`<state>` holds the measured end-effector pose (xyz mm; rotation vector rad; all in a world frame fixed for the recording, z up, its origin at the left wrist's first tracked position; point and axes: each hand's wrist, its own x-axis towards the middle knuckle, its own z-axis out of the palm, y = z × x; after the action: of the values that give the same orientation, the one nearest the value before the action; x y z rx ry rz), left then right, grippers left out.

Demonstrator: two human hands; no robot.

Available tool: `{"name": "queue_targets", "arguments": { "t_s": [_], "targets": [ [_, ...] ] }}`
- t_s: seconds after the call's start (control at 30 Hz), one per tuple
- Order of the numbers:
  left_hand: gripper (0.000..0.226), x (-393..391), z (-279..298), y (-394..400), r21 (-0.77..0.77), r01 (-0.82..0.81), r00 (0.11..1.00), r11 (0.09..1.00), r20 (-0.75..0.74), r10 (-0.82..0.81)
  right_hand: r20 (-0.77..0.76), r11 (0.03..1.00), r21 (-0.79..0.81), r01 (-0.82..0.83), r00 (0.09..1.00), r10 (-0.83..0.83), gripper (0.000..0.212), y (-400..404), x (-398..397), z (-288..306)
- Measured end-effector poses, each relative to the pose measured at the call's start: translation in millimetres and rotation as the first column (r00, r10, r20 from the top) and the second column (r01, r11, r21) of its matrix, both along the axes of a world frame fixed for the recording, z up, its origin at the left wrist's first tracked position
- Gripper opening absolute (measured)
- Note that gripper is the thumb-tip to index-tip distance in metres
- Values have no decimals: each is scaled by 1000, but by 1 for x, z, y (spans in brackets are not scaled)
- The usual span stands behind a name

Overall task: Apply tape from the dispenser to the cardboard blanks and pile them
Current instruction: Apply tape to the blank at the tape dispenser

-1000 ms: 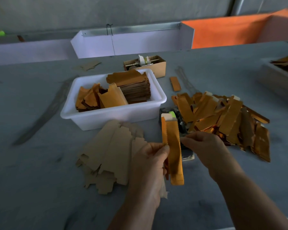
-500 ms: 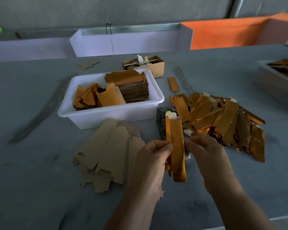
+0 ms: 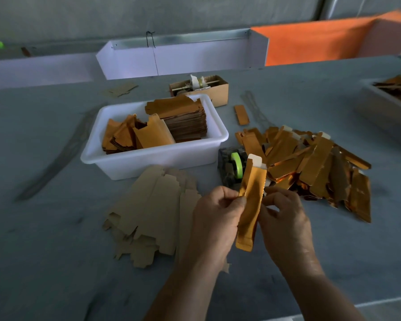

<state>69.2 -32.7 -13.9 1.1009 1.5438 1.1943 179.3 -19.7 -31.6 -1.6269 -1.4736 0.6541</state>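
A narrow folded gold cardboard blank [image 3: 250,205] stands nearly upright between my hands, its white flap on top. My left hand [image 3: 214,218] pinches its left edge with thumb and fingers. My right hand [image 3: 285,218] pinches its right edge, fingers curled. Just behind the blank sits the dark tape dispenser [image 3: 230,169] with a green roll. A heap of finished gold blanks [image 3: 315,163] lies to the right. Flat brown blanks [image 3: 153,214] are spread on the table to the left.
A white tub [image 3: 153,156] holding stacked and loose gold blanks stands behind the brown blanks. A small cardboard box [image 3: 202,89] sits further back, one stray gold piece [image 3: 241,115] beside it. A grey tray [image 3: 389,105] with more blanks is at the far right.
The blank has tilted slightly, its top leaning right, and both hands have shifted a little along its edges. The green tape roll, hidden before, now shows behind it.
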Motion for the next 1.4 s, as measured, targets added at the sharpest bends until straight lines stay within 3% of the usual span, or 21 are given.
{"name": "queue_targets", "arguments": {
  "t_s": [0.13, 0.27, 0.33, 0.5, 0.63, 0.83, 0.9, 1.03, 1.1, 1.2, 1.3, 1.4],
  "targets": [
    [8, -3, 2, 3, -9, 22, 997, 1000, -79, -22, 333, 993, 114, -32, 943, -7, 8, 3, -1, 7],
    [10, -3, 6, 4, -23, 42, 988, 999, -147, -45, 430, 994, 101, -52, 903, 4, 11, 2, -4, 12],
    [11, -5, 6, 4, -18, 69, 986, 997, -148, -71, 400, 991, 116, -65, 916, 13, 10, 0, -2, 10],
    [16, -5, 5, 0, -1, 214, 970, 977, -116, -213, 133, 997, 63, -45, 990, 36, 3, -1, 9, 2],
    [13, -5, 1, 1, 5, 210, 971, 978, -119, -208, 72, 999, 35, -38, 997, 35, 3, 3, 10, -4],
    [12, -6, -3, 2, 49, 164, 986, 985, 6, -165, 24, 997, 49, -53, 998, 52, 9, 1, 12, -9],
    [13, -9, -4, 3, 64, 191, 980, 980, -64, -187, 21, 997, 59, -55, 998, 54, 6, 1, 12, -11],
    [13, -9, -7, 3, 103, 249, 907, 963, -373, -194, 34, 995, 88, -42, 999, 39, 4, 0, 10, -15],
    [9, -8, -7, 2, 139, 239, 888, 961, -430, -159, 50, 991, 129, -41, 998, 35, 8, 0, 7, -14],
    [7, -6, -11, 3, 132, 208, 901, 969, -413, -137, 135, 989, 148, -6, 991, -14, 21, 6, 5, -14],
    [11, -4, -9, 2, 125, 225, 901, 966, -404, -157, 99, 1000, -30, 4, 995, -1, 28, 6, 18, -19],
    [15, -5, 0, 4, 57, 173, 969, 983, -190, -160, -2, 992, -104, -75, 997, 75, 21, -4, 33, -19]
  ]
}}
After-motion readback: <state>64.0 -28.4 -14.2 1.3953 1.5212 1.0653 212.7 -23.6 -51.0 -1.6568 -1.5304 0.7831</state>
